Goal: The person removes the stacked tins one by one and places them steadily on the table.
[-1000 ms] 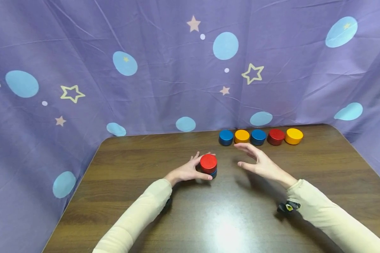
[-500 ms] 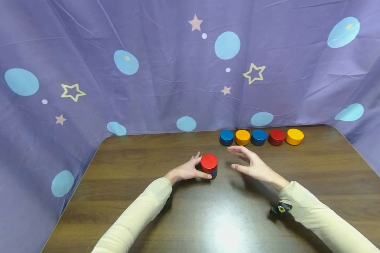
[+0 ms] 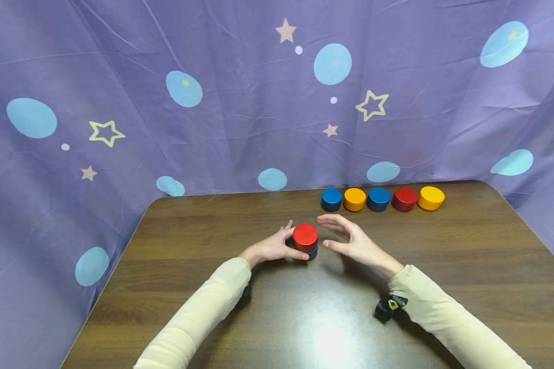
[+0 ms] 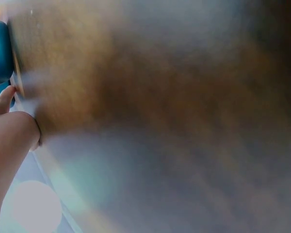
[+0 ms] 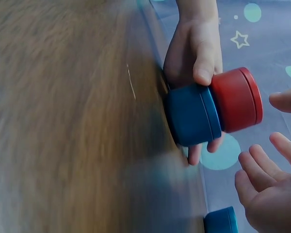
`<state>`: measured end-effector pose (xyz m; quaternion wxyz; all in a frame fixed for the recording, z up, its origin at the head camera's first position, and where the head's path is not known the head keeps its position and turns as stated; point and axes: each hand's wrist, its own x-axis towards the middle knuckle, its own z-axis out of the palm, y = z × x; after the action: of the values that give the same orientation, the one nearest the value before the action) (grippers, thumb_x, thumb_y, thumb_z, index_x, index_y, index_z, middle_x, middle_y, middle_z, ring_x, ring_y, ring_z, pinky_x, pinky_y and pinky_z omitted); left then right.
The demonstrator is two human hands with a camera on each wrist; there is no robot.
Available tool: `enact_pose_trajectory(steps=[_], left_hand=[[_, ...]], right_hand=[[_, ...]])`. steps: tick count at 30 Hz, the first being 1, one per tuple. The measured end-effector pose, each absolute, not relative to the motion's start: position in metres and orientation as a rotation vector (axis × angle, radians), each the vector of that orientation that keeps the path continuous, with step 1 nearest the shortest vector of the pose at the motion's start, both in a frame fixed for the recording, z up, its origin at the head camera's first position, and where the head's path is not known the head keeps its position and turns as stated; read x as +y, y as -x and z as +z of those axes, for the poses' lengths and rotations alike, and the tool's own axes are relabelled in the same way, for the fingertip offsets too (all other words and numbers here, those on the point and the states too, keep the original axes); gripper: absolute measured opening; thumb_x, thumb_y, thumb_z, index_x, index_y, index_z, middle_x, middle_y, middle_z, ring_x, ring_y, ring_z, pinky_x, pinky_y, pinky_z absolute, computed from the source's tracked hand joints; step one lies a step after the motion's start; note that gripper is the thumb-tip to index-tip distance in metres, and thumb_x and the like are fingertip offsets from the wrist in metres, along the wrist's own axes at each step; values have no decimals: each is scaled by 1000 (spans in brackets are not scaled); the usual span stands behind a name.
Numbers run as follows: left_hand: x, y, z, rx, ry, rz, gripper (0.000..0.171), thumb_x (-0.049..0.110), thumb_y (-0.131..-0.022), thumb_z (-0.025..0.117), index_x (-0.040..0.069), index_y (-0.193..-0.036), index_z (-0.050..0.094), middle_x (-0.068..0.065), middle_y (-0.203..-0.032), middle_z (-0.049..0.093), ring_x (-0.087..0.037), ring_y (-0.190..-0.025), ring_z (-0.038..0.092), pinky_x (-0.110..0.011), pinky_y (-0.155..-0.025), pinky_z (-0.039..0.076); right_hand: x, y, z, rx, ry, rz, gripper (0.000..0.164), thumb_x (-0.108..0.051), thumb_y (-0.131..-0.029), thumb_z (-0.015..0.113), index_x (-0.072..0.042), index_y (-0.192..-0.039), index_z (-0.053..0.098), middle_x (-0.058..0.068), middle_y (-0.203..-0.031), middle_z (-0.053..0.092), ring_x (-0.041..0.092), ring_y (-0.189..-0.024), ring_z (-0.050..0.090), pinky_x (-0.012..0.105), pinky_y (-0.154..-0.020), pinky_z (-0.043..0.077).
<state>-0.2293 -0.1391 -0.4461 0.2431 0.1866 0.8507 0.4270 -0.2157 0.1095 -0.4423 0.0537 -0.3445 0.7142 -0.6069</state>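
A red round tin (image 3: 305,236) sits on top of a blue round tin (image 3: 312,253) near the middle of the table. My left hand (image 3: 277,247) holds this stack from the left, its thumb at the seam between the two tins and the other fingers round the far side, partly hidden. To the right of the stack, my right hand (image 3: 351,241) hovers with fingers spread and relaxed, holding nothing; a small gap parts its fingertips from the red tin. The right wrist view shows the left thumb pressed to the blue tin's (image 5: 191,114) upper edge.
Along the back edge of the wooden table (image 3: 203,225) stands a row of tins: a blue tin (image 3: 331,200), an orange tin (image 3: 354,200), another blue tin (image 3: 378,200), a dark red tin (image 3: 404,200) and a yellow tin (image 3: 431,198). A purple curtain (image 3: 240,92) hangs behind.
My right hand has moved left, from in front of the row of tins to close beside the stack. My left hand has stayed on the stack.
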Motion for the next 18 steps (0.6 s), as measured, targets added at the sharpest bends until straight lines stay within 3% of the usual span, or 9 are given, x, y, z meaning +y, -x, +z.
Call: enact_pose_trajectory(steps=[6, 14, 18], left_hand=[[-139, 229, -445, 2310, -511, 1173, 72, 27, -81, 79, 19, -145, 46, -17, -159, 8, -42, -143, -5, -61, -110, 1], [-139, 228, -445, 2294, -541, 1194, 71, 25, -82, 78, 19, -145, 46, -9, -158, 21, -34, -144, -6, -59, -110, -2], [-140, 228, -445, 2293, -512, 1191, 73, 27, -81, 78, 22, -145, 45, -11, -159, 13, -37, -144, -7, -61, -109, -1]], right_hand=[[98, 214, -441, 2120, 1008, -1865, 55, 8, -85, 67, 9, -135, 45, 27, -135, 48, 36, -123, 49, 47, -104, 36], [89, 212, -442, 2107, 976, -1840, 59, 3, -85, 69, 9, -138, 43, 22, -136, 50, 36, -117, 54, 47, -100, 41], [87, 212, -443, 2129, 953, -1821, 60, 2, -85, 71, 9, -138, 43, 22, -137, 49, 35, -116, 55, 46, -99, 42]])
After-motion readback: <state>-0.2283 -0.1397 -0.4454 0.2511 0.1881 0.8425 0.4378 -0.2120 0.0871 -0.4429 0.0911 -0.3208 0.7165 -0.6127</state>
